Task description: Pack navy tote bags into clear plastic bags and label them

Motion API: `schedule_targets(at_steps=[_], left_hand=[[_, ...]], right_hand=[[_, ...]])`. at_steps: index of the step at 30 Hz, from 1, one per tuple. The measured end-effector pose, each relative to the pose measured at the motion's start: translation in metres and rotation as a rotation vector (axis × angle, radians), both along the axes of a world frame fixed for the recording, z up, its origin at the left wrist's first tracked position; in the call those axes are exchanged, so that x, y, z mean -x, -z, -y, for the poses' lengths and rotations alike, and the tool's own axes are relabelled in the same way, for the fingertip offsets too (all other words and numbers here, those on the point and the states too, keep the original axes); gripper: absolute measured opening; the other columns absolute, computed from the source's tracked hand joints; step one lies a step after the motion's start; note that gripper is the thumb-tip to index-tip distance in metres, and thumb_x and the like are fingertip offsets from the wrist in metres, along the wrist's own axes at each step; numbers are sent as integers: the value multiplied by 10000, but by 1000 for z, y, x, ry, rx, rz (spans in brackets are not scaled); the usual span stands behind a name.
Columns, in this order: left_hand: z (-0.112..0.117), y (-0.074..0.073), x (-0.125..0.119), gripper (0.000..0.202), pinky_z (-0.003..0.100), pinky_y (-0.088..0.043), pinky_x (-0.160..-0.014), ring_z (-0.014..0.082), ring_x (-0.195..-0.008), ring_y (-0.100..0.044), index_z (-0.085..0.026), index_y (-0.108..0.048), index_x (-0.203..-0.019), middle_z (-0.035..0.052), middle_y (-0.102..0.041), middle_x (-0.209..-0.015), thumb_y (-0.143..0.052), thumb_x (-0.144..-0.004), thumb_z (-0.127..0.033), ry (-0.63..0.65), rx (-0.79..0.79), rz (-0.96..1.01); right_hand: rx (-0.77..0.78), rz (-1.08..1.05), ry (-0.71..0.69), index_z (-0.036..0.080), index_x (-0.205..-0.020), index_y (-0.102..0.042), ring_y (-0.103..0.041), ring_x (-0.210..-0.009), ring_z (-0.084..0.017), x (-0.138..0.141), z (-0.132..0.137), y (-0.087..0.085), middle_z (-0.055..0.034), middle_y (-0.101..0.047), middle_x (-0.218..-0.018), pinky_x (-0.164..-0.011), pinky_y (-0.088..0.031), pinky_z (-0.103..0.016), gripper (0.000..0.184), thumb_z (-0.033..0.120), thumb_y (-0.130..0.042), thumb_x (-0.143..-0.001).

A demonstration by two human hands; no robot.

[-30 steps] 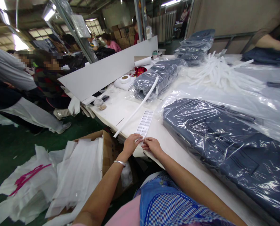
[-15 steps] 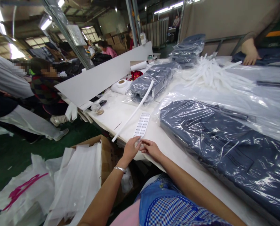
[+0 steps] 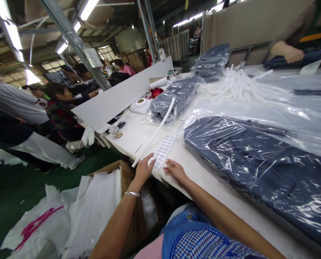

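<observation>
A narrow sheet of printed labels (image 3: pixel 164 149) lies along the front edge of the white table. My left hand (image 3: pixel 143 169) is at the sheet's lower left edge, thumb and index finger closed on it. My right hand (image 3: pixel 176 172) hovers just right of the sheet's lower end, fingertips drawn together; whether a small label is between them I cannot make out. A long white strip (image 3: pixel 156 133) slants from beside my left hand up to a plastic-wrapped bundle (image 3: pixel 171 97). Right of the sheet lies a large dark-blue garment in clear plastic (image 3: pixel 246 162).
A heap of white strips (image 3: pixel 241 84) lies at the back, beside more bagged garments (image 3: pixel 211 61). A white roll (image 3: pixel 140 103) stands by the upright white board (image 3: pixel 122 97). Below left is a carton (image 3: pixel 128 180) with white sheets. A co-worker's hand (image 3: pixel 291 52) works at the far right.
My hands have moved apart, the left to the left and the right slightly right. More of the label sheet's lower end now shows. The co-worker's hand at the far right has lifted.
</observation>
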State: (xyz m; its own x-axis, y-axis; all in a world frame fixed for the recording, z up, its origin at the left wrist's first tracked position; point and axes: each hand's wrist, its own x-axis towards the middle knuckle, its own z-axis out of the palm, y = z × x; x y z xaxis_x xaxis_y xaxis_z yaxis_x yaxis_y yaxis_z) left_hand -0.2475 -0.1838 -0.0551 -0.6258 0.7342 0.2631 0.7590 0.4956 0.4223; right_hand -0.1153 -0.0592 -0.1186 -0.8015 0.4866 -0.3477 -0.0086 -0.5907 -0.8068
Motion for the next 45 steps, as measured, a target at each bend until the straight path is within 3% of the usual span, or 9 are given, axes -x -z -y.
schedule_targets(at_steps=[6, 11, 14, 18, 22, 27, 32, 36, 45], left_hand=[[-6, 39, -22, 490, 426, -479, -1040, 294, -1212, -608, -146, -586, -1330, 163, -651, -1305, -637, -897, -372, 12, 110, 4], [-4, 38, -15, 465, 431, -480, -1023, 286, -1193, -617, -163, -555, -1366, 159, -650, -1304, -497, -972, -403, -1, 122, 14], [-4, 35, -14, 524, 410, -461, -1047, 280, -1251, -576, -176, -517, -1402, 145, -613, -1359, -566, -932, -403, 15, 102, 24], [-7, 31, -18, 567, 438, -457, -1039, 311, -1215, -601, -173, -537, -1388, 157, -636, -1325, -653, -843, -277, -125, -20, 148], [-4, 13, -8, 429, 481, -438, -1046, 319, -1134, -649, -193, -632, -1295, 139, -703, -1217, -557, -873, -203, -207, -112, 219], [10, -31, 23, 426, 417, -496, -1000, 279, -1119, -656, -174, -656, -1266, 107, -714, -1210, -594, -856, -272, -188, -286, 378], [0, -52, 34, 545, 387, -565, -864, 236, -893, -717, -132, -627, -1285, 116, -759, -1060, -714, -765, -272, -40, -495, 1042], [-28, -29, 28, 561, 383, -568, -861, 249, -913, -717, -119, -646, -1239, 126, -756, -1065, -757, -709, -266, 13, -524, 1206], [-63, 45, 16, 465, 390, -574, -835, 231, -860, -718, -112, -673, -1181, 134, -767, -992, -686, -814, -398, 2, -426, 1086]], right_hand=[[43, 16, -78, 259, -1565, -249, -703, -913, -167, 2, -2, -9, -131, -390, -1558, -686, -573, -247, 960, 141, -698, -725], [55, -13, -122, 268, -1587, -118, -676, -801, -107, 11, -12, -22, -94, -491, -1492, -555, -502, -179, 1026, 151, -678, -735], [41, -55, -134, 266, -1575, -197, -614, -670, -58, 19, -10, -33, -72, -514, -1475, -480, -433, -157, 930, 143, -632, -762], [3, -107, -195, 270, -1487, -419, -557, -559, -44, 26, -5, -43, -61, -559, -1435, -446, -401, -179, 808, 101, -636, -728], [-69, -68, -152, 248, -1389, -547, -643, -663, -91, 25, -11, -36, -78, -565, -1427, -534, -476, -212, 666, 123, -655, -743], [-117, 17, -13, 183, -1392, -529, -676, -970, -171, 12, -25, -23, -142, -550, -1426, -828, -541, -287, 588, 231, -670, -823], [-45, -93, -53, 193, -1338, -572, -640, -1151, -217, 6, -30, -37, -134, -626, -1341, -988, -508, -357, 532, 475, -626, -890], [8, -114, -83, 180, -1145, -688, -667, -1090, -224, 4, -30, -41, -118, -704, -1207, -1003, -498, -372, 416, 450, -701, -828], [42, 30, -8, 156, -857, -708, -711, -817, -191, -5, -16, -10, -73, -746, -878, -838, -583, -332, 127, 216, -704, -745]])
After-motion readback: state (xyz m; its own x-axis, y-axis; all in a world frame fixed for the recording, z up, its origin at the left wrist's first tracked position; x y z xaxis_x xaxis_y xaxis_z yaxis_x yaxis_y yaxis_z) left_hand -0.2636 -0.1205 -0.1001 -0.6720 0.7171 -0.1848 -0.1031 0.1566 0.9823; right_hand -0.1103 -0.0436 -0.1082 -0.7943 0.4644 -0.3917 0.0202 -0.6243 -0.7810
